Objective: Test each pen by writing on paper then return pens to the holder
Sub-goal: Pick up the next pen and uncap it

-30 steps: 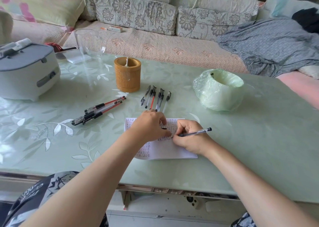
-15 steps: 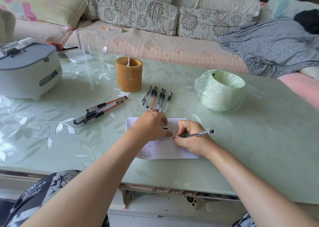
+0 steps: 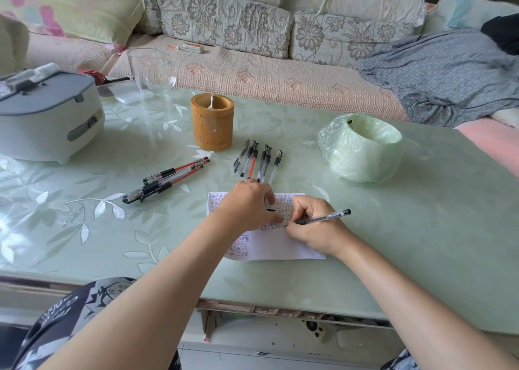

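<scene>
Under my right hand (image 3: 314,229) spreads a pale green glass table (image 3: 421,243) with a white leaf pattern. Beyond my hand runs a sofa (image 3: 252,74) in beige quilting, with flowered cushions (image 3: 224,24) along its back. Daylight glares on the tabletop far to my hand's left.

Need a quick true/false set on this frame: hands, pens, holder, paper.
1. The right hand holds a pen with its tip at the paper. True.
2. The holder lies on its side. False: it stands upright.
3. A bundle of pens and a row of pens lie apart on the table. True.
4. The left hand reaches into the holder. False: it rests on the paper.
5. The paper is blank. False: rows of written marks cover much of it.
</scene>
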The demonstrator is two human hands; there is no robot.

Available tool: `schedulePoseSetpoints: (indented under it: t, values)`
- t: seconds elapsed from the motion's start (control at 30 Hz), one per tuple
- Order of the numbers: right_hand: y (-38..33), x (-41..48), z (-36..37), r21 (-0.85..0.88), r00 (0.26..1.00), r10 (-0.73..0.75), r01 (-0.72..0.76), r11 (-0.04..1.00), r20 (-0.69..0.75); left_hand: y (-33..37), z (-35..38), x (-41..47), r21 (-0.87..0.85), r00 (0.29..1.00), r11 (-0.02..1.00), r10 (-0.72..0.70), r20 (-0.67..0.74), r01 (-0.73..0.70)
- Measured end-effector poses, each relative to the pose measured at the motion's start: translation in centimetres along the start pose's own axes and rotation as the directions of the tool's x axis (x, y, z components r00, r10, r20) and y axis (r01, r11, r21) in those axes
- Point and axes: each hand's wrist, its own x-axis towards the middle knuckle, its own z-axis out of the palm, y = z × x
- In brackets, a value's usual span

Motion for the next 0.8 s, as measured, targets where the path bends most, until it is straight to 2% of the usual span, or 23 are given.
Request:
schedulePoseSetpoints:
  t: [0.33,0.8]
  values:
    - [-0.10,-0.04,-0.11,0.053,0.998,0.014,-0.017,0.998,0.054,0.05,-0.12,-0.01,0.005,1.000,1.000,0.001,0.003,-0.001]
    - [-0.56,-0.09,-0.13,0.061,0.998,0.036,-0.039,0.997,0.057,0.34,-0.25,-0.27,0.004,1.000,1.000,-0.009,0.005,0.009]
